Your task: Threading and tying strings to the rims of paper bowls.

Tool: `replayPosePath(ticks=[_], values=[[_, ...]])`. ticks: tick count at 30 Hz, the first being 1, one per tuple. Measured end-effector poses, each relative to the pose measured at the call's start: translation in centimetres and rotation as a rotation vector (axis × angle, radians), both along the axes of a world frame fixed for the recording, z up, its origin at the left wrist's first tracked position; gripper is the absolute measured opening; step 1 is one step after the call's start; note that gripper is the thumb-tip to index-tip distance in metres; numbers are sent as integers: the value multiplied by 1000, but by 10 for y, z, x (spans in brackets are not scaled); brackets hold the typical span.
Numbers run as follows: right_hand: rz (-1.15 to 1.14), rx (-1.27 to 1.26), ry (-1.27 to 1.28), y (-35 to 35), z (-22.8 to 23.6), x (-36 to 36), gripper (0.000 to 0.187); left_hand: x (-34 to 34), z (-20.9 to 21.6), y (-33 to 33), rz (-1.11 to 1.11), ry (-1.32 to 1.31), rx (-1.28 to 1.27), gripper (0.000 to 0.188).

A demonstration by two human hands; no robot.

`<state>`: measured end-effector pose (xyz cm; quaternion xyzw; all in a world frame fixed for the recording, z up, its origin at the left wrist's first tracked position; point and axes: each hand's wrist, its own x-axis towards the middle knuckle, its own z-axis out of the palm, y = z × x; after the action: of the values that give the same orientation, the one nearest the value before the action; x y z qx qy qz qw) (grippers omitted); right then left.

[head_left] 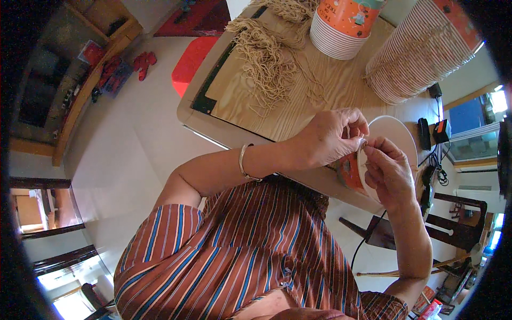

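Observation:
At the table's near right edge, my left hand (333, 140) and my right hand (388, 168) meet fingertip to fingertip. Both pinch what appears to be a small piece of tan string (364, 143), mostly hidden by the fingers. Just below the pinch is an orange-printed paper bucket (350, 172), tilted on its side, its pale edge against my right hand's curled fingers. A large white round surface (399, 136) shows behind the right fingers; I cannot tell whether it belongs to the same bucket. A bracelet circles my left wrist.
Loose tan strings (269, 64) lie heaped on the wooden table (234, 98). Beyond them stands a stack of orange paper buckets (341, 34). A longer stack (413, 58), with strings draped over it, leans at the right. Black adapters and cables (440, 133) lie near the right edge; a red stool (193, 64) stands left.

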<state>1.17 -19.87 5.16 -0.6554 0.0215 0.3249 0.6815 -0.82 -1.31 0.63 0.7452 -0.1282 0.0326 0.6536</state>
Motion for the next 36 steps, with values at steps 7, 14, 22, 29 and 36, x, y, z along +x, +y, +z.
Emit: replayPosePath(ticks=[7, 14, 22, 29, 36], values=[[-3, -33, 46, 1, 2, 1, 9, 5, -7, 4, 75, -458, 276, 20], [28, 24, 89, -1, 1, 3, 12, 0, -2, 10, 78, -780, 672, 20], [14, 30, 119, -5, -3, 5, 12, -1, 18, 12, -38, -1026, 894, 20], [4, 10, 133, -3, -1, 7, 13, 1, 22, 9, -47, -1037, 949, 20], [1, 55, 142, -5, -3, 7, 12, 4, 25, 7, -26, -1071, 1045, 17]])
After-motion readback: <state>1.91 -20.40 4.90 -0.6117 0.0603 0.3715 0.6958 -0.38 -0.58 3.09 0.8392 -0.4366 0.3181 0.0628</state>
